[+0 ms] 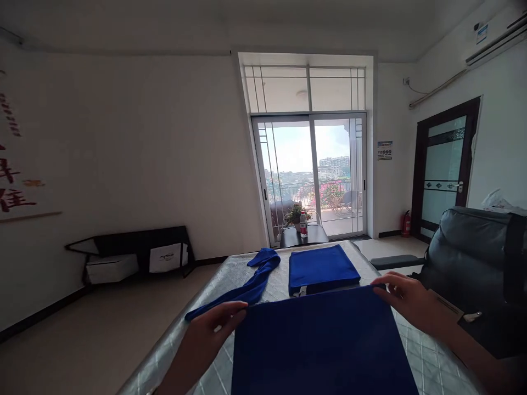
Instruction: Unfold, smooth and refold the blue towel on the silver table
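Squarely held: blue cloth pinched at both far corners

A flat blue cloth [321,345] fills the near middle of the counter [233,271], which wears a silvery quilted cover. The left hand [220,326] has the cloth's far left corner in a narrow grip between thumb and fingers. The right hand [401,292] pinches the far right corner in the same way, the far edge running nearly straight between the two. The near edge lies out of view.

Just beyond that edge sits a folded blue stack [323,266], a small white tag [302,291] showing at its near side. To the left, a twisted blue strip [263,277] trails toward the left hand, curling over at its far end.

Past the counter, a bottle [303,226] stands in front of a potted plant [294,214] on a dark top [288,238], with a sliding glass door [312,164] behind. On the right are a black padded chair [469,241] and, by a dark-framed door [420,175], a red fire extinguisher [405,224].
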### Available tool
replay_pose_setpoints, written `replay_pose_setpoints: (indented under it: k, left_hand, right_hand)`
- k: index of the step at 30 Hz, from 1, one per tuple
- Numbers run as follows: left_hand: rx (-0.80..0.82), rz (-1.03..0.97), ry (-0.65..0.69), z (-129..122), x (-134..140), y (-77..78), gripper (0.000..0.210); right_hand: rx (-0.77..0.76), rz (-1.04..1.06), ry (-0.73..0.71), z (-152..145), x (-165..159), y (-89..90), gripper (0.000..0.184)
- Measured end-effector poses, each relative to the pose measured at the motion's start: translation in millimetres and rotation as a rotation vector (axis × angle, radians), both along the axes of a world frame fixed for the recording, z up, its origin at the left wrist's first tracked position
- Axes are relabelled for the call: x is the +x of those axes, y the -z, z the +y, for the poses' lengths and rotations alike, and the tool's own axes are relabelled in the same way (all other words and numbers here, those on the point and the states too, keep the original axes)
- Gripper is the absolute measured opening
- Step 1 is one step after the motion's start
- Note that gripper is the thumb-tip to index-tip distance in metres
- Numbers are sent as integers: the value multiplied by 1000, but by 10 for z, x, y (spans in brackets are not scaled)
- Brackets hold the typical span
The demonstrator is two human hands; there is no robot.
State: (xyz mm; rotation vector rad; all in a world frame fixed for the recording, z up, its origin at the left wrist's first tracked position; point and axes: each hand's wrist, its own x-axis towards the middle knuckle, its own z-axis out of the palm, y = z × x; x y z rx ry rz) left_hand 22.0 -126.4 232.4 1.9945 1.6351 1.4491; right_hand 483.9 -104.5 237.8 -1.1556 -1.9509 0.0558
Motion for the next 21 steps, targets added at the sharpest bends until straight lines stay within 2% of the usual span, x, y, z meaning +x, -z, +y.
replay_pose_setpoints:
  k: [2,4,7,9,11,12,14,16,18,21]
  left_hand:
    - [-139,-146,127,432,96,-155,45]
    - [-156,-261,177,920,199,-392,49]
    - [-2,-410,211,1667,368,-825,50]
    - [135,-515,226,2119,460,-1043,49]
    - [250,-580,235,2501,513,-1099,47]
    - [284,-587,232,2661,527,-1048,47]
    - [281,-548,208,2909,544,-772,47]
    - [230,-471,168,3055,575,-292,49]
    - [162,-337,119,3101,630,322,49]
    - [109,-178,113,3049,722,1256,42]
  right_hand:
    - [-35,-14,30,420,-1,-122,31]
    - [-7,-18,82,897,-19,-367,29]
    - [123,18,185,1599,-67,-863,25]
    - [201,76,228,1986,-94,-1139,25]
    - [245,141,221,2282,-105,-1256,25]
    - [249,170,207,2400,-104,-1233,25]
    - [221,215,182,2592,-86,-1011,24]
    - [162,232,168,2740,-50,-569,23]
    - [93,214,153,2850,1,29,22]
    - [-29,194,177,2942,93,995,23]
